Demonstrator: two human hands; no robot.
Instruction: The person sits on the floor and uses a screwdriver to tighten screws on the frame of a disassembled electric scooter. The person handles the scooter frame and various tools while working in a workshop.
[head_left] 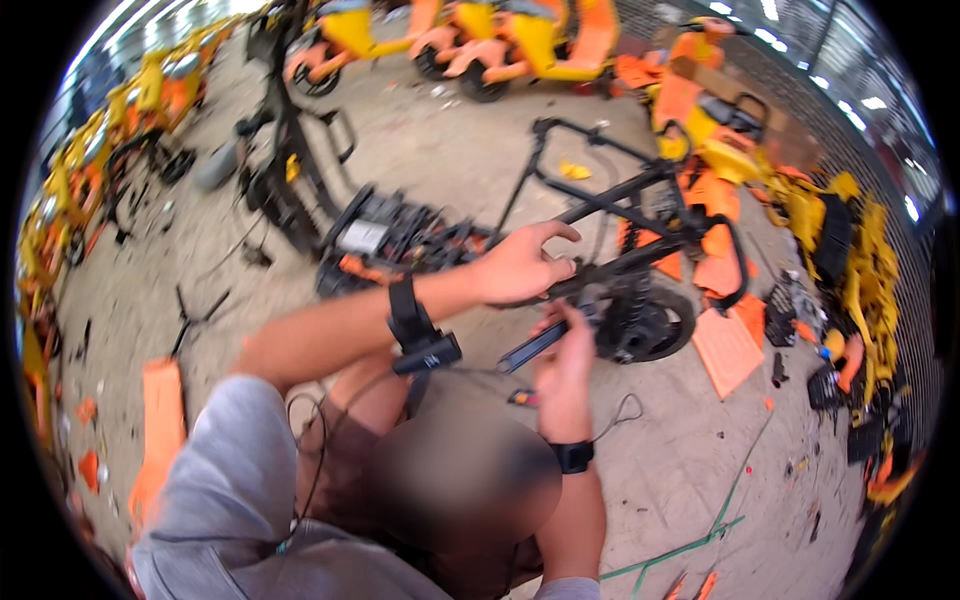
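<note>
My left hand [525, 264] reaches across to the stripped black scooter frame [640, 262], just above its lower tube. Its forefinger and thumb are apart, with nothing visible between them. Below it, my right hand [567, 352] is closed around a dark tool with a flat, bar-shaped end [532, 347]; the blur hides its exact kind. This tool points toward the frame beside the rear wheel [660, 325]. A spring shock absorber stands above the wheel. Each wrist wears a black strap, the left one carrying a small black box [428, 353] with a cable.
Exposed components [385, 240] fill the scooter's floor section, and its front column [285, 150] rises at the left. Orange panels [727, 350] lie right of the wheel. Yellow-orange scooters [540, 40] stand behind; body parts [855, 260] pile along the right wall. A green strap [690, 545] crosses the floor.
</note>
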